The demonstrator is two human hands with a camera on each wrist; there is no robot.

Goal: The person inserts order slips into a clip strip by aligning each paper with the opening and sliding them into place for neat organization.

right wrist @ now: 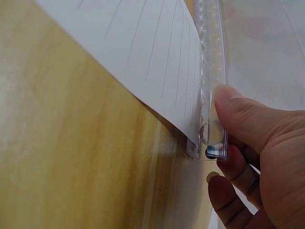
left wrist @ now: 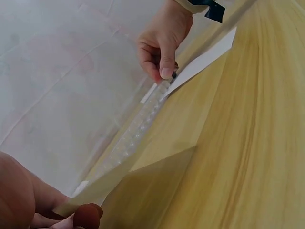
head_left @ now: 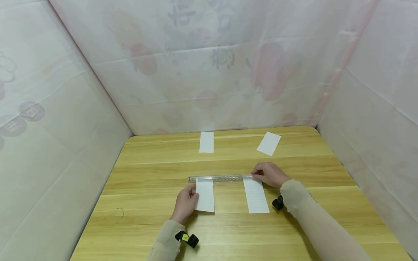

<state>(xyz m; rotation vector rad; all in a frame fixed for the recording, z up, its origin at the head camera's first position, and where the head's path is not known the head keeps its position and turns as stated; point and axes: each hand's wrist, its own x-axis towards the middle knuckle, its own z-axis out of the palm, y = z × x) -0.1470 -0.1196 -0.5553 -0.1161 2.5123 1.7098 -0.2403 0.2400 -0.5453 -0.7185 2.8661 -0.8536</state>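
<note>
A clear plastic ticket rail [head_left: 228, 178], with a row of round beads inside, lies crosswise at mid-table. My right hand [head_left: 269, 174] pinches its right end between thumb and fingers. Below the rail's left part is a white paper slip [head_left: 205, 197], its top edge at the rail. My left hand [head_left: 186, 203] pinches that slip along its left side. A second slip [head_left: 256, 197], with printed lines in the right wrist view [right wrist: 157, 62], has its top edge at the rail's right part, near my right hand.
Two more white slips lie toward the table's back edge, one straight [head_left: 207, 142] and one turned askew [head_left: 269, 144]. The wood-grain table [head_left: 147, 224] is enclosed by pale printed cloth walls [head_left: 196, 90] at the back and both sides.
</note>
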